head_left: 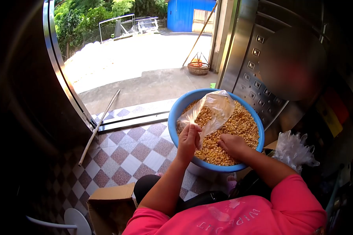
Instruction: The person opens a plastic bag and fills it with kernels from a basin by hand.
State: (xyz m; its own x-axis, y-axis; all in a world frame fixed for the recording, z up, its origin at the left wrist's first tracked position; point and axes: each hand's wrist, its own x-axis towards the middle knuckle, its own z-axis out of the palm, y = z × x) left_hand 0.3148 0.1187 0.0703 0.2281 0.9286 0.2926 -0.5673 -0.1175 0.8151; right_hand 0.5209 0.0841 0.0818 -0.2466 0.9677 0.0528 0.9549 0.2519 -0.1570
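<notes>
A blue round basin [261, 129] full of yellow corn kernels [245, 121] stands in front of me. My left hand [189, 140] is closed on the gathered edge of a clear plastic bag [219, 109], above the basin's near left side. The bag spreads limply over the kernels, its far end by the back rim. At the right side of the basin, my right hand [232, 145] rests low against the corn with its fingers curled. Its palm and fingertips are hidden, so what it holds, if anything, cannot be seen.
Beside the basin on the right is a bundle of clear plastic bags [294, 150]. An open cardboard box [111, 194] and a white round-based stand [76, 221] are at lower left. A pole [100, 127] leans by the doorway; a wicker basket [199, 68] sits outside.
</notes>
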